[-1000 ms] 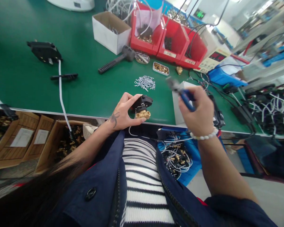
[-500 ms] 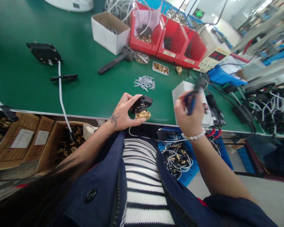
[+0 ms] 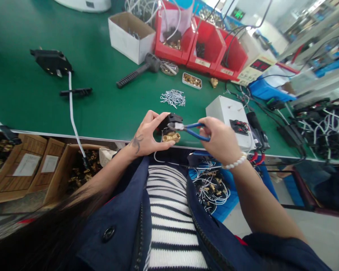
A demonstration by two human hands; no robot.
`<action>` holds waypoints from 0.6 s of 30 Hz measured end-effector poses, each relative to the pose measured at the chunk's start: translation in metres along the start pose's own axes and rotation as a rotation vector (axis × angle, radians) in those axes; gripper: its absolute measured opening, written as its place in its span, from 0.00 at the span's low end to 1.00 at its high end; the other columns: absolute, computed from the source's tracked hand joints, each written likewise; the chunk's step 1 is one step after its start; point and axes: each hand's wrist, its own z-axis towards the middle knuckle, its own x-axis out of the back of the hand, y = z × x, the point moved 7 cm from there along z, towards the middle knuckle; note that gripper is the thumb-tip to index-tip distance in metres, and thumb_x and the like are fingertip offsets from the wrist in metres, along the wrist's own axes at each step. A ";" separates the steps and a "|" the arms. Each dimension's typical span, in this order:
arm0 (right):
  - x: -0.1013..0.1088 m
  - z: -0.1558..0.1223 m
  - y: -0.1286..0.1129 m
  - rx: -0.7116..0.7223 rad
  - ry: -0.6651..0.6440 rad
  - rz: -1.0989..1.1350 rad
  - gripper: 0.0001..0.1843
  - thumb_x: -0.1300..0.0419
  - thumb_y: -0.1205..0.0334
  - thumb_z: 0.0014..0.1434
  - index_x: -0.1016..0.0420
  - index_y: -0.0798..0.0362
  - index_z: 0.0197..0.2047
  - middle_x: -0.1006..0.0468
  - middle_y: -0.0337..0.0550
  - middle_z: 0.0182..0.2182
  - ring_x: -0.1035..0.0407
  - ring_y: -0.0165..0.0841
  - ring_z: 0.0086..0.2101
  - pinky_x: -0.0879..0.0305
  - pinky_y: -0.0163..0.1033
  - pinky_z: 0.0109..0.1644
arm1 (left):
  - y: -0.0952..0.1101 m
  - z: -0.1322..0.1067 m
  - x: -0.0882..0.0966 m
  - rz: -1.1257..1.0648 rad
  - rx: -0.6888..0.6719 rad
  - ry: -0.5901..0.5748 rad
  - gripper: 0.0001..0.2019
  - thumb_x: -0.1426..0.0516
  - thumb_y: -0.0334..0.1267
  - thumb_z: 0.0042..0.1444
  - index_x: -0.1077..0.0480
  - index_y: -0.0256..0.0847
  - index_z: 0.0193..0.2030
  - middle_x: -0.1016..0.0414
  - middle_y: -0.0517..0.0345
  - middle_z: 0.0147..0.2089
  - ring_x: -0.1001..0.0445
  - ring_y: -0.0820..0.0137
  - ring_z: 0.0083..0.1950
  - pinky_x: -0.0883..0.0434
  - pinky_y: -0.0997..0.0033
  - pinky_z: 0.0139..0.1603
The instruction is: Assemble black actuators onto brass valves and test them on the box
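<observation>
My left hand (image 3: 149,135) grips a black housing (image 3: 173,118) joined to a brass valve fitting (image 3: 171,137) at the table's front edge. A white cable runs from this part toward my lap. My right hand (image 3: 220,138) is closed around the blue handles of a pair of pliers (image 3: 192,130). The metal jaws lie at the junction of the black housing and the brass fitting; whether they bite on anything there is too small to tell. Beyond my left hand, a pile of small silver clips (image 3: 173,98) lies on the green table (image 3: 110,109).
A black mallet (image 3: 139,70), a small tray of brass pieces (image 3: 191,80) and red bins (image 3: 205,52) stand behind the clips. A grey-white box (image 3: 219,109) is beside my right hand. Cartons (image 3: 56,169) and a blue crate (image 3: 228,210) sit below the table edge.
My right hand has swung left and inward with the pliers, bringing their jaws to the valve part. My left hand keeps the part in the same place.
</observation>
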 end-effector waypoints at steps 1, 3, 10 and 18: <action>0.010 0.000 0.001 -0.004 0.127 0.040 0.09 0.45 0.69 0.57 0.28 0.51 0.41 0.24 0.43 0.33 0.31 0.35 0.31 0.33 0.42 0.36 | 0.000 0.000 0.000 0.002 -0.005 0.002 0.38 0.34 0.48 0.48 0.35 0.36 0.65 0.37 0.51 0.45 0.36 0.62 0.47 0.25 0.61 0.44; 0.028 -0.005 0.004 -0.052 0.399 0.097 0.08 0.47 0.64 0.62 0.29 0.49 0.44 0.25 0.43 0.34 0.31 0.35 0.33 0.32 0.44 0.38 | 0.001 0.000 0.001 0.006 -0.005 0.004 0.38 0.34 0.47 0.47 0.35 0.37 0.65 0.36 0.51 0.45 0.36 0.62 0.47 0.25 0.61 0.45; -0.014 -0.003 0.003 -0.082 -0.047 0.131 0.07 0.44 0.67 0.58 0.27 0.52 0.40 0.24 0.45 0.32 0.29 0.36 0.32 0.32 0.42 0.36 | 0.001 -0.001 0.000 0.014 0.038 -0.002 0.38 0.34 0.50 0.48 0.36 0.38 0.65 0.35 0.50 0.47 0.34 0.60 0.49 0.24 0.58 0.47; -0.032 0.004 -0.025 0.106 -0.272 0.769 0.33 0.36 0.44 0.59 0.32 0.49 0.63 0.26 0.49 0.56 0.28 0.40 0.51 0.28 0.46 0.54 | 0.003 -0.007 -0.002 -0.111 0.109 0.111 0.25 0.31 0.48 0.48 0.37 0.41 0.46 0.33 0.51 0.50 0.29 0.62 0.53 0.24 0.64 0.46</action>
